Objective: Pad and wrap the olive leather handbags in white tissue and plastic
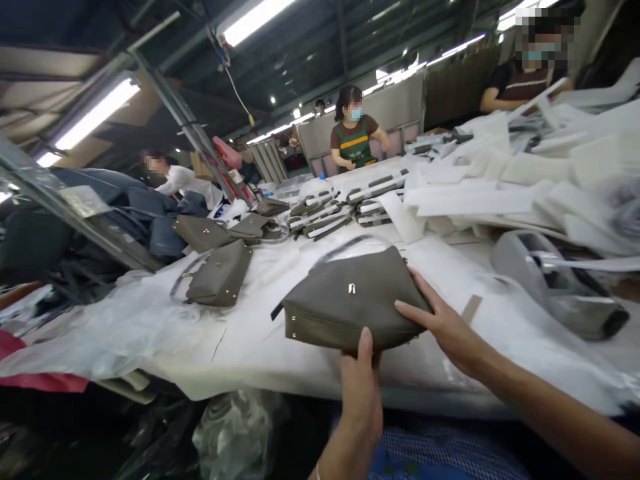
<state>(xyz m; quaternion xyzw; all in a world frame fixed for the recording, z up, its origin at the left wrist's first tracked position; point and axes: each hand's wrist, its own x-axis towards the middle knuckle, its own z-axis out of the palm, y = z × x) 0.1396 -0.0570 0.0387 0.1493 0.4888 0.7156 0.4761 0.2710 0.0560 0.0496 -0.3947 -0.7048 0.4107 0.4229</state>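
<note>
Head view: holding the olive-brown handbag (325,300) at the near side of the sheet-covered worktable (250,353), grasping its lower edge with the left hand (361,383) and its right end with the right hand (445,321). Possibly risking a dent by pressing the left thumb (366,341) too hard, or a dropped left end by leaving it unsupported.
</note>
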